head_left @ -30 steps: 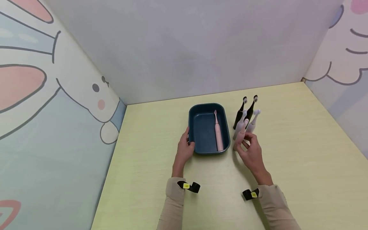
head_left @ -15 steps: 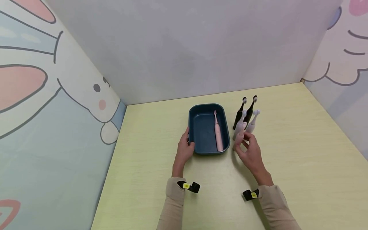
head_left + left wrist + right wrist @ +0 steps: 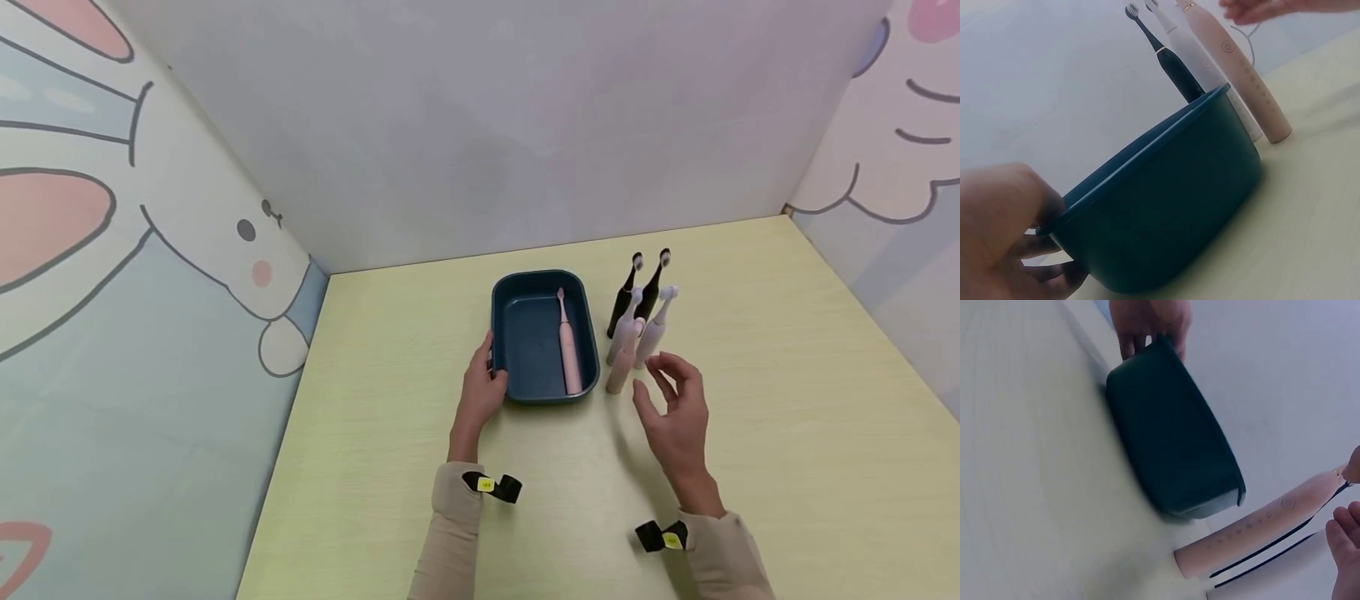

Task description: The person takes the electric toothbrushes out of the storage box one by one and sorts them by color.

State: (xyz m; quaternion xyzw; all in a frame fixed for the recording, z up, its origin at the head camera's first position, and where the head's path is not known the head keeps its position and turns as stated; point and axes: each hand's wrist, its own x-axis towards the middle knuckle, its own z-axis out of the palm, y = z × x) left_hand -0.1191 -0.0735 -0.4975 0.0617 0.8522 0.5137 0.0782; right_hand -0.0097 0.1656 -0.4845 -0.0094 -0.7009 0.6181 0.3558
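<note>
My left hand (image 3: 482, 392) holds the left wall of a dark teal plastic basin (image 3: 528, 350), thumb over the rim and fingers against the outside, as the left wrist view also shows. Inside, along its right side, lies a pink electric toothbrush (image 3: 570, 358). A second pink electric toothbrush (image 3: 621, 371) stands upright just right of the basin. Close to its right and slightly nearer, my right hand (image 3: 678, 421) holds nothing; its thumb and fingers are bent loosely and apart. In the right wrist view, the fingertips (image 3: 1341, 534) appear beside the standing pink toothbrush's upper part.
Behind the pink toothbrush stand two pale lavender electric toothbrushes, one on the left (image 3: 624, 337) and one on the right (image 3: 651, 340). Two black electric toothbrushes, left (image 3: 622, 307) and right (image 3: 651, 296), stand farther back. A grey wall (image 3: 480, 150) rises behind the pale yellow table (image 3: 375, 433).
My right hand has let go of the standing pink toothbrush and moved right and back toward me, its fingers spreading. The left hand and basin have stayed in place.
</note>
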